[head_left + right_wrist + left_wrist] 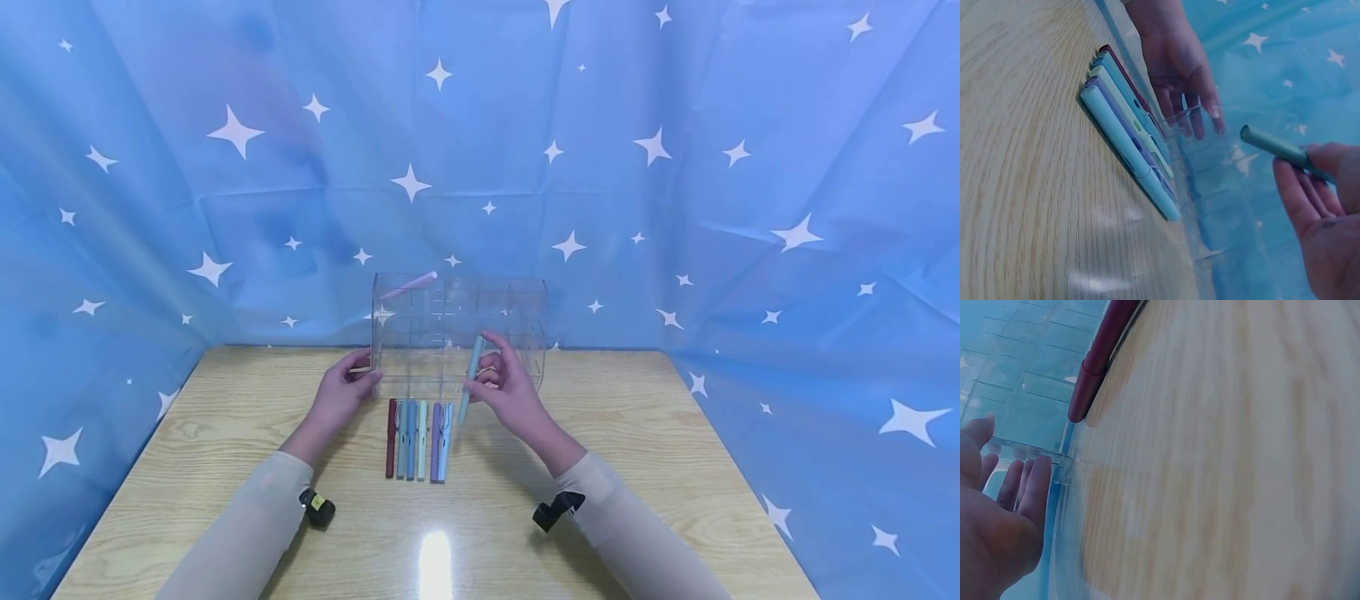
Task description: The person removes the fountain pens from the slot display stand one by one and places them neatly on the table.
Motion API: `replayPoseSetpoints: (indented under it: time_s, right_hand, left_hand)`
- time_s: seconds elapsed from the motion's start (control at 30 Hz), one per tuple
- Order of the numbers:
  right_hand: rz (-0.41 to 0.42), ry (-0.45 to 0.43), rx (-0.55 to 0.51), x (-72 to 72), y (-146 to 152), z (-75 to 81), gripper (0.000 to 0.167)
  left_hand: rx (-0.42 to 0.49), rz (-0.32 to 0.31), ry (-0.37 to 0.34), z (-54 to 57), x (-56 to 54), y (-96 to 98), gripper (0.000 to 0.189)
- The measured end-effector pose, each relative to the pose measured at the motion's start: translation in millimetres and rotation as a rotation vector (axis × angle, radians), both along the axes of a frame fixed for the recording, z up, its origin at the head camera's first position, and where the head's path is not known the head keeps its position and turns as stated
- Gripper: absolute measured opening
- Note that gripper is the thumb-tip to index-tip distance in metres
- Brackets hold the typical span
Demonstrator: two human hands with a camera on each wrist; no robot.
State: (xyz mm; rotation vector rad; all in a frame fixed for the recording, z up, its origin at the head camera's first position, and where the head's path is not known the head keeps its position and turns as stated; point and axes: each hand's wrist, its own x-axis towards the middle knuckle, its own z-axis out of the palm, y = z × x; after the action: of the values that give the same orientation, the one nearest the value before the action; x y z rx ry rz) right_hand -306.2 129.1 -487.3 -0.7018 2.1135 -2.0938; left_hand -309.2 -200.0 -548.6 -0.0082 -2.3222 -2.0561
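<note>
A clear acrylic organizer (427, 367) with several compartments stands at the back of the table. At its left end is my left hand (345, 392), thumb at the front edge and fingers around the side, holding it. My right hand (510, 387) pinches a teal-green pen (471, 379) between thumb and fingers, tilted in front of the organizer's right half. A lilac pen (408, 286) leans in the upper left compartment. On the table before the organizer lies a row of several pens, from a dark red pen (391, 437) at left to a light blue pen (446, 442) at right.
The wooden table (645, 467) meets a blue star-patterned curtain (495, 150) close behind the organizer. Curtain also hangs along both sides. A black wrist camera (318, 508) sits on the left sleeve, and another camera (558, 508) on the right.
</note>
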Motion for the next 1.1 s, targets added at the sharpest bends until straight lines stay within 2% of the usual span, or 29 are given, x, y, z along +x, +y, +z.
replayPoseSetpoints:
  time_s: [0.7,1.1]
  right_hand:
    - [-0.015,0.017,0.256,2.2,4,-7.1,0.089]
    - [0.02,-0.089,0.288,9.8,3,-25.6,0.09]
  left_hand:
    - [-0.004,-0.001,0.003,1.2,-0.5,0.0,0.059]
    - [0.006,-0.006,-0.003,1.4,0.0,-1.0,0.061]
